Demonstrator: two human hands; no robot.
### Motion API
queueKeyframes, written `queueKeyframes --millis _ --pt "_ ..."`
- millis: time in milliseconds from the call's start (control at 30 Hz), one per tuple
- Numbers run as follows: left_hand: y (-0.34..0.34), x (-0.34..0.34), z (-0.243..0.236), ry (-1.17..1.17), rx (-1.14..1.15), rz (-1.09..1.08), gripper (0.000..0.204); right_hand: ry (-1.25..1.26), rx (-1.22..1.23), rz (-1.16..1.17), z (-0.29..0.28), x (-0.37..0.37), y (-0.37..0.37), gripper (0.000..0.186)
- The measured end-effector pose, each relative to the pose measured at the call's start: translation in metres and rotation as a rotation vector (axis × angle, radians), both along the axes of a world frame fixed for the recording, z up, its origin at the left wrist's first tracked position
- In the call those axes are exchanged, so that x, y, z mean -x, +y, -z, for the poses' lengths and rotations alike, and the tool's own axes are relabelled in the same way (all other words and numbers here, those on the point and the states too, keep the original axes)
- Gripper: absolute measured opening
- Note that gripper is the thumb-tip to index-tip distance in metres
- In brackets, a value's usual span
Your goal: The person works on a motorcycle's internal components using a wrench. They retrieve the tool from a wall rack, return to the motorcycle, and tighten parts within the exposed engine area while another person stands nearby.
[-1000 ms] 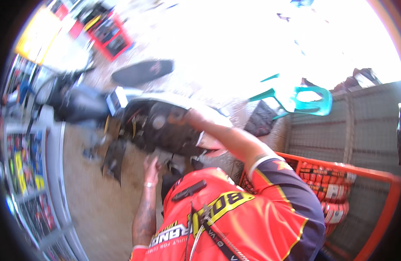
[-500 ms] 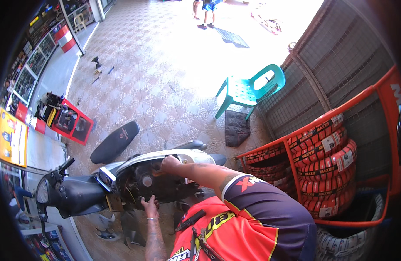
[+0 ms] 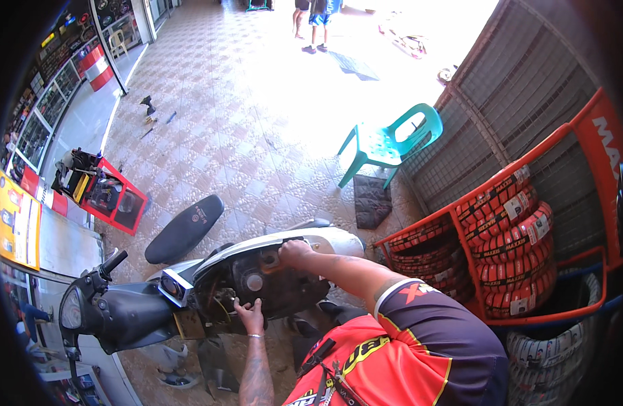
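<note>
Left hand: the left hand (image 3: 249,316) reaches up from six o'clock, fingers curled over the lower edge of the scooter's open body; I cannot tell whether it grips anything.
Right hand: the right hand (image 3: 294,252) comes in from four o'clock, fingers bent down onto the upper rim of the same opening, just above the other hand.
Scooter: the scooter (image 3: 190,291) lies across the lower middle, seat off, dark compartment exposed between both hands; handlebars point toward eight o'clock.
Seat: a black seat (image 3: 184,229) lies on the tiled floor at ten o'clock from the hands, near the scooter.
Tyre rack: an orange rack (image 3: 528,237) of wrapped tyres stands at three o'clock.
Chair: a green plastic chair (image 3: 387,143) stands at one o'clock, well apart.
</note>
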State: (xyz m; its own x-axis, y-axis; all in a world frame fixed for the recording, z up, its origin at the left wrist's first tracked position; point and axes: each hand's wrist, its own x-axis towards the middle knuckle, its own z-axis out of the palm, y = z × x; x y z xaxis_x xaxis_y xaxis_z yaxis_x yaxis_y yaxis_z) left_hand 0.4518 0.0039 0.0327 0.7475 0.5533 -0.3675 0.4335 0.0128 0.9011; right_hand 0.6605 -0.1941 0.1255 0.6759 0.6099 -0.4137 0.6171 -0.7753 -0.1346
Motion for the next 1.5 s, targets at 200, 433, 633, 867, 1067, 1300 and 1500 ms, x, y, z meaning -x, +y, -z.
queueKeyframes --millis 200,433,633,867,1067,1300,1500 --pt "0.007 -0.008 0.002 0.019 -0.335 0.144 0.076 -0.003 0.081 -0.032 -0.006 0.003 0.005 0.032" --pt "0.01 -0.009 -0.004 0.049 -0.45 0.215 0.077 -0.051 0.184 -0.017 -0.005 -0.001 0.016 0.035" --pt "0.009 -0.01 -0.012 0.074 -0.419 0.251 0.079 -0.125 0.33 -0.064 0.007 -0.003 0.019 0.026" --pt "0.01 -0.008 -0.004 0.034 -0.454 0.254 0.08 -0.136 0.41 -0.109 0.029 -0.007 0.017 0.027" --pt "0.008 -0.008 0.001 0.001 -0.489 0.238 0.081 -0.483 0.395 -0.171 0.037 -0.003 0.009 0.026" --pt "0.008 -0.011 -0.003 0.029 -0.492 0.226 0.08 -0.337 0.495 -0.139 0.038 -0.006 0.009 0.031" --pt "0.006 -0.01 -0.006 0.009 -0.486 0.22 0.081 -0.347 0.45 -0.23 0.046 -0.005 0.003 0.033"
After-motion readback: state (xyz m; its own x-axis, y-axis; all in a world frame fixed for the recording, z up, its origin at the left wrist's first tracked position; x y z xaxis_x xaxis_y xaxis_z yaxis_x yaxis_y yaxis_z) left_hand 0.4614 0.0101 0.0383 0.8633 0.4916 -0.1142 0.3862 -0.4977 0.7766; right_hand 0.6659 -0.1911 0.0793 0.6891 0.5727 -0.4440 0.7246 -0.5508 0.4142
